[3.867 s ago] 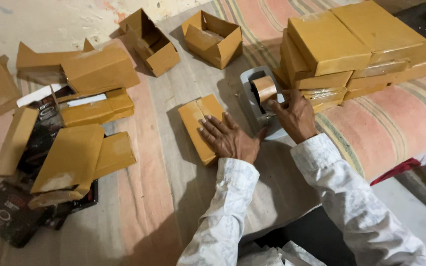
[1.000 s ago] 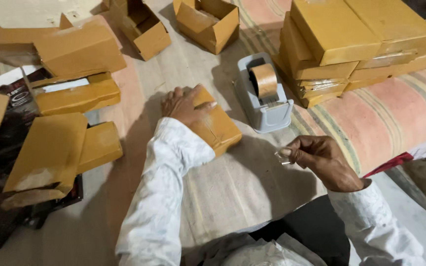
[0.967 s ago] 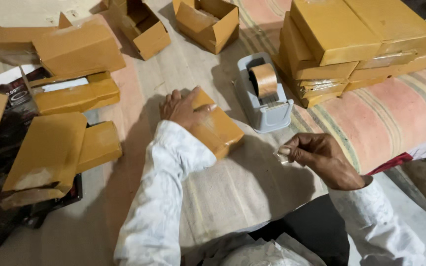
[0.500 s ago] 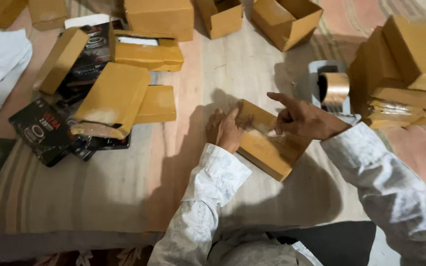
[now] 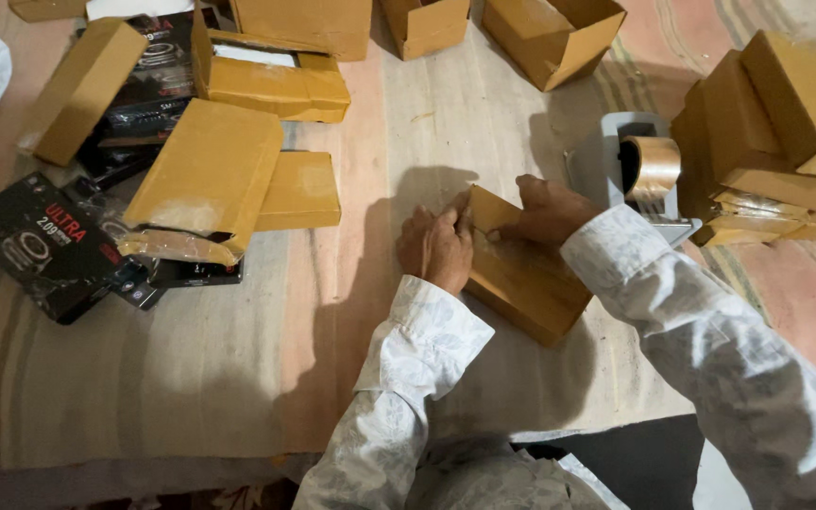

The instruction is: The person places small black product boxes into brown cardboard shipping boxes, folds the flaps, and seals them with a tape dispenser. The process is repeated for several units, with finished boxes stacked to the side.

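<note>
Both hands on the small brown box (image 5: 521, 274), mid-mat, just left of the tape dispenser (image 5: 649, 175). My left hand (image 5: 436, 247): fingers curled, tips pressed to the box's left end, steadying it, not wrapped round. My right hand (image 5: 548, 210): fingers bent down flat over the top far corner, pressing. Can't tell whether there's tape under the fingertips; too small to see.

Box sits tilted, one corner toward me, resting on the striped mat (image 5: 191, 378).

Outward: dispenser w/ brown roll touching-close to right wrist. Stack of sealed boxes (image 5: 786, 132) at mat's right edge. Open cartons (image 5: 550, 38) along far edge. Flat brown boxes (image 5: 210, 175) and black printed packs (image 5: 44, 246) heaped toward left edge.

Risks, my guess: uneven pressure could slide the box on the cloth, so any seam goes on crooked or wrinkled. Right sleeve could knock the dispenser.
</note>
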